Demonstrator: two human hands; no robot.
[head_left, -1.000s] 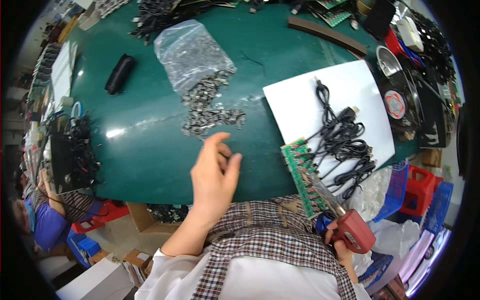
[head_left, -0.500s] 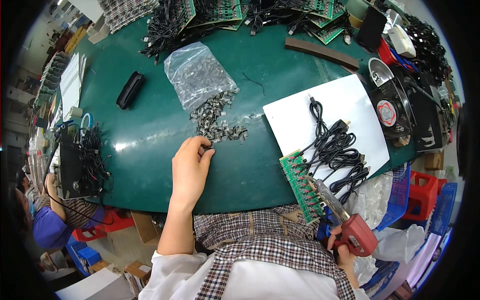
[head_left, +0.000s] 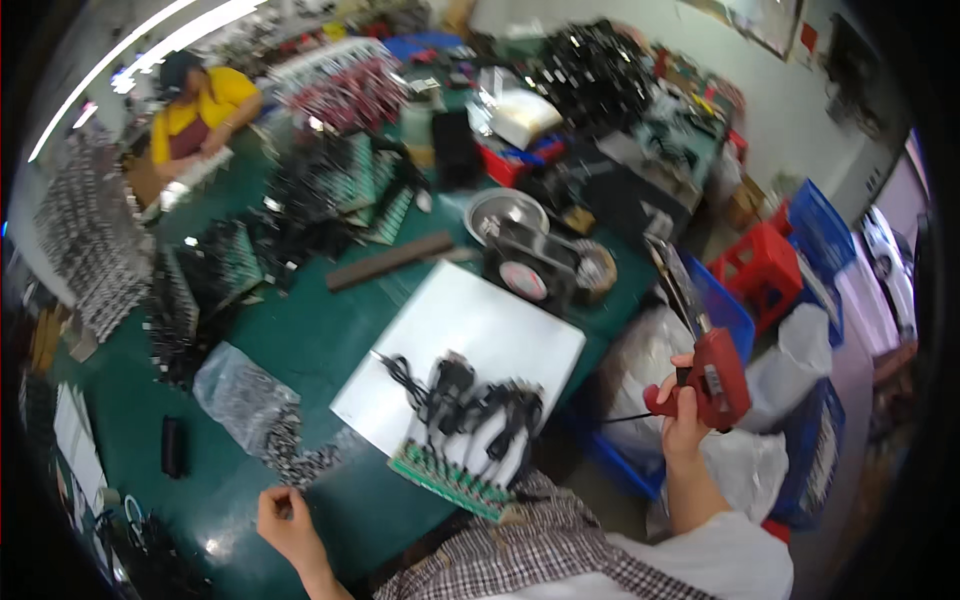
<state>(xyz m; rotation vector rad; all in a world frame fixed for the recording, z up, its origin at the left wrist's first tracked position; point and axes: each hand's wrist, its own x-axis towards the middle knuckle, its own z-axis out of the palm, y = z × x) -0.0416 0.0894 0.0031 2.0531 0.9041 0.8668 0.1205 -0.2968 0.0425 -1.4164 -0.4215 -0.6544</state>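
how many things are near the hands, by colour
red soldering gun, in the right hand: 1
green circuit board: 1
white sheet: 1
clear bag of small metal parts, close to the left hand: 1
small black block: 1
total: 5

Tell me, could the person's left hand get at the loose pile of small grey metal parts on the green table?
Probably yes. The left hand rests on the green table just beside the pile of small grey metal parts, and nothing lies between them. The right hand holds a red soldering gun.
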